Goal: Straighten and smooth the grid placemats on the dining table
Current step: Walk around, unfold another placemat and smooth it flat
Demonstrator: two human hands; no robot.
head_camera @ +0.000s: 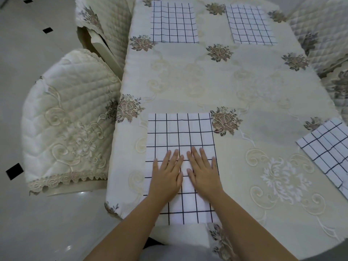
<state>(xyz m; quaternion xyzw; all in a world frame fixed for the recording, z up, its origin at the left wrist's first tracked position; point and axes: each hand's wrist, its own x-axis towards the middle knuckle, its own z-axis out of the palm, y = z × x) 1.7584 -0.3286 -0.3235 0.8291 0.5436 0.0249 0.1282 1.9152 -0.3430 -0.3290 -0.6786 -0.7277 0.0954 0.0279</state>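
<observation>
A white placemat with a black grid (pixel 179 134) lies at the near left of the dining table (pixel 235 87), its edges square to the table side. My left hand (pixel 166 173) and my right hand (pixel 204 170) rest flat on it side by side, fingers straight and pointing away from me. A second grid placemat (pixel 327 153) lies skewed at the right edge. Two more grid placemats, one at the far left (pixel 174 22) and one at the far right (pixel 250 25), lie flat.
The table wears a cream cloth with embroidered flowers. A quilted cream chair (pixel 69 125) stands close on the left, another chair (pixel 101 23) behind it, and a quilted chair (pixel 320 34) on the far right. Grey tiled floor (pixel 28 53) lies to the left.
</observation>
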